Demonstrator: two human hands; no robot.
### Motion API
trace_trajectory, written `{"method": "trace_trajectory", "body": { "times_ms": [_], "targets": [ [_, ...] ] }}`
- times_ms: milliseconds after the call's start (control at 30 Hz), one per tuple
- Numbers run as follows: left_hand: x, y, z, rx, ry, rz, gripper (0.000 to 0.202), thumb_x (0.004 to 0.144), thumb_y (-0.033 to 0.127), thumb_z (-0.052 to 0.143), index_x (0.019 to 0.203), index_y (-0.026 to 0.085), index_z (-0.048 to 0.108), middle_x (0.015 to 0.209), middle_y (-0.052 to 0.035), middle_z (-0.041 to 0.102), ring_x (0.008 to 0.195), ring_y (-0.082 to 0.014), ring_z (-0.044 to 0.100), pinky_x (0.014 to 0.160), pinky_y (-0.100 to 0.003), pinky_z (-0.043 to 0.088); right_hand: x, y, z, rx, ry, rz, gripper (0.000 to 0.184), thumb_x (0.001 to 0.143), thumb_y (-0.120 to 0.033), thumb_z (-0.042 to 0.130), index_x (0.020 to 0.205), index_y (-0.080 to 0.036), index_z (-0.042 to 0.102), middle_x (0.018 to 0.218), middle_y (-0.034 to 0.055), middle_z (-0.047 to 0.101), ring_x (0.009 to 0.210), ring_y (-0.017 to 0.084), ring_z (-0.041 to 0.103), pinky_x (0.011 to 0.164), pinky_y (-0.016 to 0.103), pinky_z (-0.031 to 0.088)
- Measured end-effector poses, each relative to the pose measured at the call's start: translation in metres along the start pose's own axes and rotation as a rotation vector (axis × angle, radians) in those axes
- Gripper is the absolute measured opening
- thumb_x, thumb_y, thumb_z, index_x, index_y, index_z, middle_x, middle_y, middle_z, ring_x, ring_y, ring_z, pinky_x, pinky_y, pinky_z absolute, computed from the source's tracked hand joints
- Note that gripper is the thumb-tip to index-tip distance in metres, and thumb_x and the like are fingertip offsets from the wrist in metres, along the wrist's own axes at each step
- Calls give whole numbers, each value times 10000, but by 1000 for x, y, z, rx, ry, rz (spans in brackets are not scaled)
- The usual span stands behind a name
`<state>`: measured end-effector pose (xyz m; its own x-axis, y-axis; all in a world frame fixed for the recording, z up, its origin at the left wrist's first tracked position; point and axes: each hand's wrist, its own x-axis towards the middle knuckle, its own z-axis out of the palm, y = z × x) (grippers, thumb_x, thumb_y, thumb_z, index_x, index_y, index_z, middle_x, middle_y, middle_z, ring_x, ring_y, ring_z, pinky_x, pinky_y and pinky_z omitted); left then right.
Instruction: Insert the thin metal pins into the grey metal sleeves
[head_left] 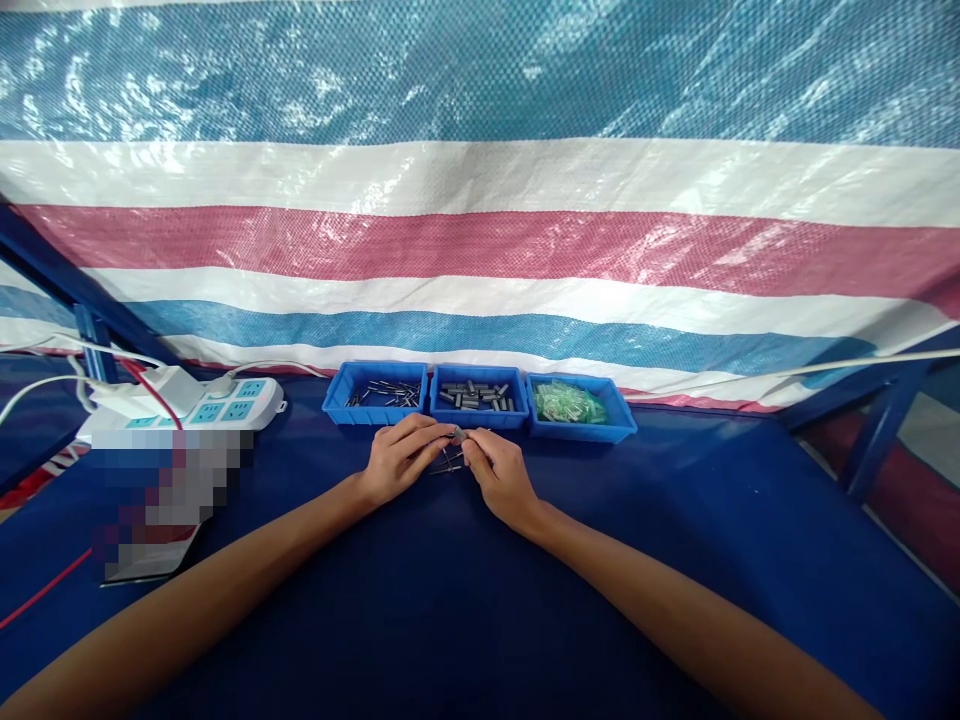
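Pins (448, 469) lie loose on table (450, 610). Just beyond, left hand (401, 460) and right hand (501, 478) seemingly pinch one grey piece (460, 435) between them; fingers hide much. Probably light, stiff, smoothish: best gripped by its sides. Behind: bins (577, 432) of rods (390, 390), grey blocks (472, 396), green packets (568, 403).

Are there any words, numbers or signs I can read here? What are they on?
None can be read.
Power strip: any marks are too small.
Blue bins: no lettering shows.
Striped sheet: just stripes.
Small grey piece between left hand and right hand: too small to tell.
Blocky patch on the left: too blurred to read.
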<state>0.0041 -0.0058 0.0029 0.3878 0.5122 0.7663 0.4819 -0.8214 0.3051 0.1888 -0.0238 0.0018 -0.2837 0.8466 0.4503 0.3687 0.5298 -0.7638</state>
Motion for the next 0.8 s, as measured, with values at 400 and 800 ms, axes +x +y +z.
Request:
{"method": "trace_trajectory", "body": {
  "times_ms": [400, 800],
  "targets": [
    [3, 3, -1, -116, -46, -13, 255, 832, 213, 606, 1080, 159, 615, 929, -77, 651, 494, -37, 465, 489, -174, 435, 0, 3, 2, -30, -12, -51, 286, 958, -301, 367, 831, -168, 585, 732, 33, 581, 673, 156, 535, 642, 265, 395],
    [3, 3, -1, -98, -73, -34, 231, 860, 176, 549, 1083, 159, 607, 934, -72, 654, 602, -67, 559, 546, -176, 463, -1, -2, 0, -49, 52, -17, 183, 902, -304, 513, 808, -171, 598, 673, 4, 522, 607, 132, 491, 595, 254, 390]
  ]
}}
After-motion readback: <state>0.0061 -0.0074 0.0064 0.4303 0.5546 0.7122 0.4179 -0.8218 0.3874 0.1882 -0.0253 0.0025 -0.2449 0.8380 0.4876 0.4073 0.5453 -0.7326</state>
